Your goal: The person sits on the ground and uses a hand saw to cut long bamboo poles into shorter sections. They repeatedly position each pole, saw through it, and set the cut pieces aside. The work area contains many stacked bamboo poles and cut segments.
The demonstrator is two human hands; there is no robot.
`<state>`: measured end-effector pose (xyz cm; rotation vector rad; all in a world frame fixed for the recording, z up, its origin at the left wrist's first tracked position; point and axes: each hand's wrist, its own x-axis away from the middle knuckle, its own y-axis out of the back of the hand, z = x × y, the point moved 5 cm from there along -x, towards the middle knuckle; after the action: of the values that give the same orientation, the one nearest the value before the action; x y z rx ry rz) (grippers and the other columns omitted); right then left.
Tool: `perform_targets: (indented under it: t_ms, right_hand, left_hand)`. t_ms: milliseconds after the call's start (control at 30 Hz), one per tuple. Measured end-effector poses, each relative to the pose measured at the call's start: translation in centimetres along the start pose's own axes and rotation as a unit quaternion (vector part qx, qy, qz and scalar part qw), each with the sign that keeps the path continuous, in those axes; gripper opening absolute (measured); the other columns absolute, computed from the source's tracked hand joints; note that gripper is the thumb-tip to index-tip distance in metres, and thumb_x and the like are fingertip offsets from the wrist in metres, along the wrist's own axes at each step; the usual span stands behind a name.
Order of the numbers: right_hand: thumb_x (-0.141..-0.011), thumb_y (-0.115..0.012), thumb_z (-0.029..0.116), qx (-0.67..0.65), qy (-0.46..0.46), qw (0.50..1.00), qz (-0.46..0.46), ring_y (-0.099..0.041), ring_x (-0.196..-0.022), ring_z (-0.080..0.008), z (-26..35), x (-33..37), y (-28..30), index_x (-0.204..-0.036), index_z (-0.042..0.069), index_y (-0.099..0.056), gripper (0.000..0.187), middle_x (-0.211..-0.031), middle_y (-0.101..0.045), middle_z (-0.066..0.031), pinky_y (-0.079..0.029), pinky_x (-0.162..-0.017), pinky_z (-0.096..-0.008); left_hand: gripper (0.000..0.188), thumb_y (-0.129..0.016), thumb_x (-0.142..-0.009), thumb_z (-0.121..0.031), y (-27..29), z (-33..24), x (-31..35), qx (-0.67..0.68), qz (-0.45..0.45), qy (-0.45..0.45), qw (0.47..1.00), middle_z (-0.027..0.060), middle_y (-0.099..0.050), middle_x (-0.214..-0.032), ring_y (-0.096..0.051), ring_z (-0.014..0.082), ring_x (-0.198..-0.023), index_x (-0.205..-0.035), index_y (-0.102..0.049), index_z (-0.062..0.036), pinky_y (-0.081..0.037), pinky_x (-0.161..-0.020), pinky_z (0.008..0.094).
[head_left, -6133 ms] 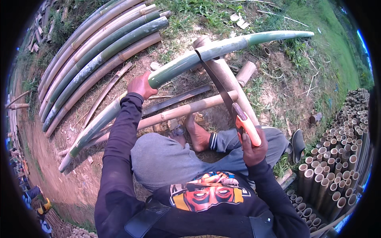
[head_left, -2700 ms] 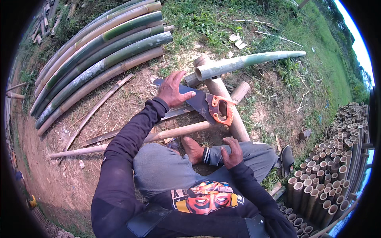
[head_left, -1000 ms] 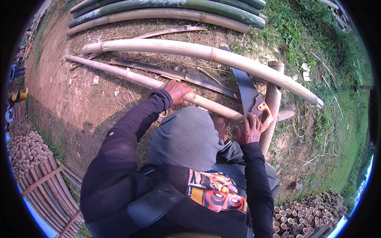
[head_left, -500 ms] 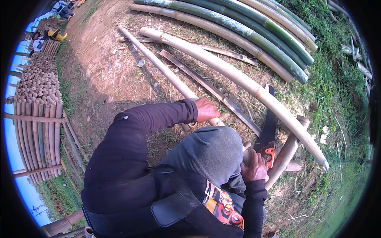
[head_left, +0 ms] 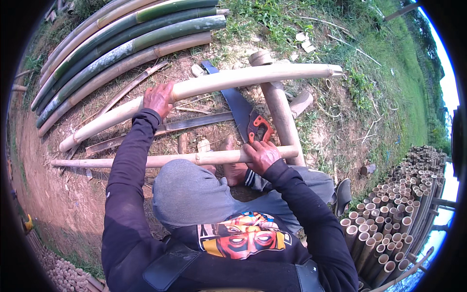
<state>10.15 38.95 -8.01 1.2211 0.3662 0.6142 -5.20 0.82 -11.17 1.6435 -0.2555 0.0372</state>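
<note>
My left hand (head_left: 158,99) is closed over a thick pale bamboo pole (head_left: 243,77) that slants across the ground and rests over a short log. Nearer to me, a thinner bamboo pole (head_left: 182,160) runs across my knee, and my right hand (head_left: 262,155) is wrapped around it close to its right end. Just beyond my right fingers lies a hand saw (head_left: 238,109) with a dark blade and an orange and black handle. Part of its blade passes under the thick pole. Beneath the right ends of both poles stands the log support (head_left: 281,114).
Several green and tan bamboo poles (head_left: 131,46) lie side by side at the far left. A split bamboo strip (head_left: 170,127) lies between the two poles. Stacked cut bamboo (head_left: 382,219) stands at the right, with grass beyond. My bare foot (head_left: 234,170) is near the saw.
The view has swung round to the right. My left hand has let go of the thinner pole and taken hold of the thick one. My right hand stays near the thinner pole's end.
</note>
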Motion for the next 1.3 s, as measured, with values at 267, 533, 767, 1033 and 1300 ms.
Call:
perform_targets:
  t_ms: [267,533,767,1033,1300]
  right_hand:
    - [-0.074,-0.084,0.029,-0.01,0.0,1.0,0.012,-0.073,-0.094,-0.0326,-0.9,-0.3,0.3,-0.122,0.014,-0.067,0.053,-0.103,-0.068,-0.0123,-0.056,-0.086,-0.0484]
    - [-0.069,-0.088,0.025,-0.002,0.049,0.998,-0.044,-0.07,-0.081,-0.0328,-1.4,-2.0,0.1,-0.119,0.012,-0.072,0.054,-0.089,-0.066,-0.0093,-0.056,-0.073,-0.0491]
    - [-0.067,-0.088,0.023,-0.012,0.083,0.996,-0.032,-0.07,-0.082,-0.0347,-4.4,-3.9,2.7,-0.12,0.014,-0.073,0.056,-0.09,-0.067,-0.0096,-0.057,-0.074,-0.0496]
    - [-0.071,-0.09,0.014,-0.008,0.082,0.995,-0.057,-0.07,-0.093,-0.0426,-8.3,-7.7,6.2,-0.128,0.009,-0.068,0.061,-0.105,-0.072,-0.0173,-0.058,-0.081,-0.0529]
    - [-0.074,-0.09,0.023,0.041,0.086,0.993,-0.063,-0.07,-0.099,-0.04,-10.7,-11.6,7.9,-0.135,0.012,-0.068,0.065,-0.109,-0.071,-0.0162,-0.055,-0.086,-0.0523]
  left_hand:
    - [0.091,-0.088,-0.072,-0.007,0.6,8.1,8.2,-0.052,0.015,0.079,0.995,0.006,-0.065,-0.128,-0.063,0.026,-0.128,-0.151,-0.047,-0.0218,-0.034,-0.114,0.0559]
    - [0.097,-0.083,-0.079,-0.055,3.9,5.8,11.7,0.081,-0.141,0.027,0.986,0.0177,-0.054,-0.148,-0.049,0.0358,-0.142,-0.155,-0.046,-0.0089,-0.033,-0.123,0.0531]
    - [0.075,-0.093,-0.073,-0.041,-0.8,-2.0,18.0,0.074,0.079,-0.116,0.987,0.0076,-0.068,-0.103,-0.072,0.0309,-0.102,-0.135,-0.058,-0.0167,-0.055,-0.085,0.0484]
    - [0.072,-0.091,-0.076,-0.025,1.5,-1.6,12.9,0.037,-0.045,-0.121,0.991,0.0033,-0.068,-0.108,-0.07,0.0251,-0.107,-0.14,-0.059,-0.02,-0.053,-0.088,0.0442]
    - [0.07,-0.089,-0.079,-0.023,2.1,-0.8,8.1,0.07,-0.012,-0.086,0.994,0.0089,-0.072,-0.111,-0.071,0.0321,-0.107,-0.142,-0.06,-0.02,-0.056,-0.095,0.0475]
